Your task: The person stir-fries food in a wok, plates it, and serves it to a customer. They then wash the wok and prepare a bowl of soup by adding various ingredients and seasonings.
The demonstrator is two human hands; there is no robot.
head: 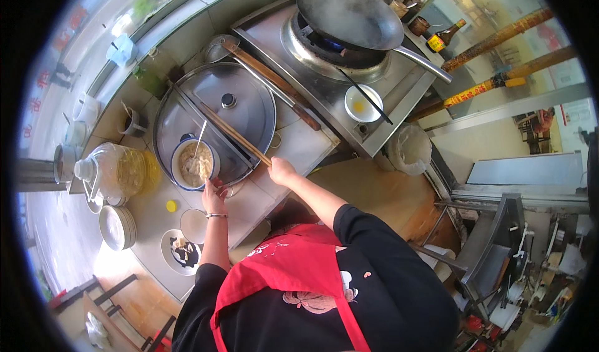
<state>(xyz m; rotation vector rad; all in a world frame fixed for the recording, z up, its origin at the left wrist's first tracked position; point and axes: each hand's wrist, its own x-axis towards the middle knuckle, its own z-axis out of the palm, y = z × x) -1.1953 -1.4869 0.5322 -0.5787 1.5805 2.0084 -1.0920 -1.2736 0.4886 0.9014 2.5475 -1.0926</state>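
My right hand (282,170) grips a pair of long wooden chopsticks (236,134), which reach over the steel lid (206,90). At the near rim of a blue-rimmed white bowl (176,169) is my left hand (214,195), its fingers closed on the edge. The bowl stands on the lid's near part and holds a pale, wet, lumpy food (194,162) with a spoon (201,134) in it. Some of the food lies close to my left fingertips.
A steaming wok (355,24) sits tilted over a lit burner. Its handle (423,64) sticks out to the right. A small white bowl (362,111) with dark chopsticks (367,97) across it, an oil jug (121,169), stacked plates (114,228) and a wooden-handled tool (271,85) stand around.
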